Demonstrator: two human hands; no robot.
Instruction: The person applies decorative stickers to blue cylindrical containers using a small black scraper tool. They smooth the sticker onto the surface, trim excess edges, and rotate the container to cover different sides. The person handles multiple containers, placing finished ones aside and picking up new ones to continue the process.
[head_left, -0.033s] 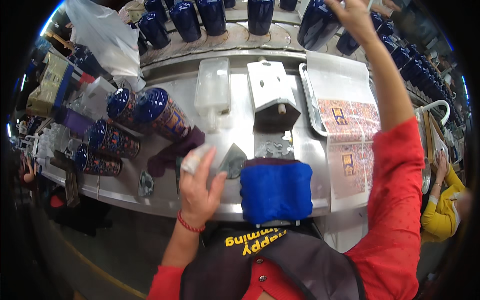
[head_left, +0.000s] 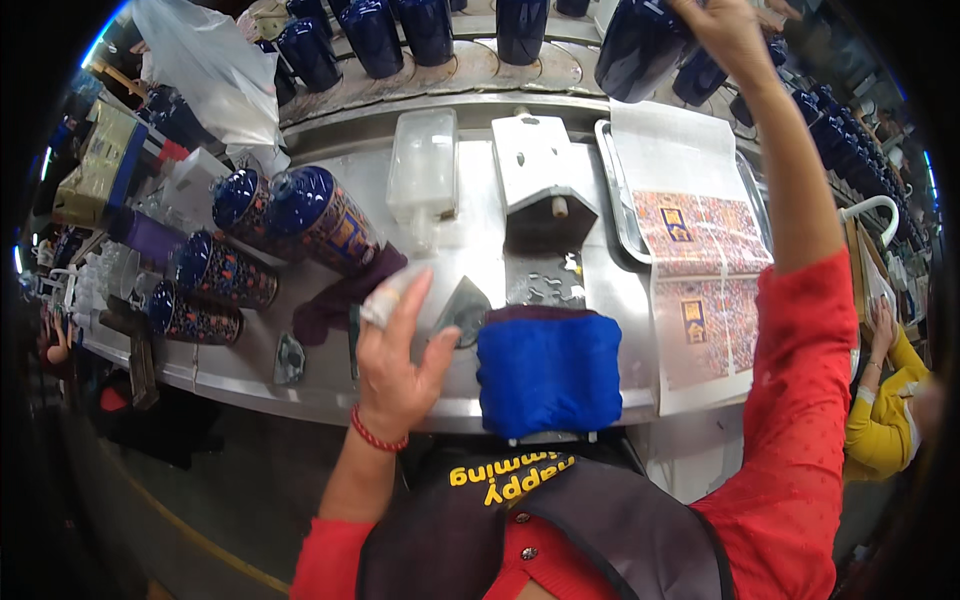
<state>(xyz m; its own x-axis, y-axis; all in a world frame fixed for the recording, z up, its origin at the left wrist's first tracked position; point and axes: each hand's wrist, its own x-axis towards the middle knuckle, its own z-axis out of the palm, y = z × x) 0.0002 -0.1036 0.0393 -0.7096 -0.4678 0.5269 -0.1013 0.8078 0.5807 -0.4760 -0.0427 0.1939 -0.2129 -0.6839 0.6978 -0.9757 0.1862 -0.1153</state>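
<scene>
At the upper right, my right hand [head_left: 735,38] reaches far out with its fingers on a glossy dark blue jar [head_left: 640,55]. That jar leans slightly, and the top edge of the picture cuts off part of the grip. Above the table's near side, my left hand [head_left: 398,355] is open, thumb and fingers apart, with a white wrapping [head_left: 383,300] on a finger. Beside it lie a dark green, flat scraper-like piece [head_left: 464,312] and a dark purple cloth [head_left: 335,305]. A blue padded cloth rest [head_left: 549,375] stands at the table's front edge.
Patterned blue jars [head_left: 320,220] cluster at left. Plain blue jars [head_left: 425,30] line a round-plated conveyor [head_left: 470,78] behind. A clear container [head_left: 424,165], a white-topped block [head_left: 535,150] and patterned transfer sheets [head_left: 695,235] over a metal tray lie on the steel table. A co-worker's yellow sleeve [head_left: 880,430] shows right.
My right hand has shifted slightly to the right, and the blue jar under it looks a little more upright. The left hand has hardly moved.
</scene>
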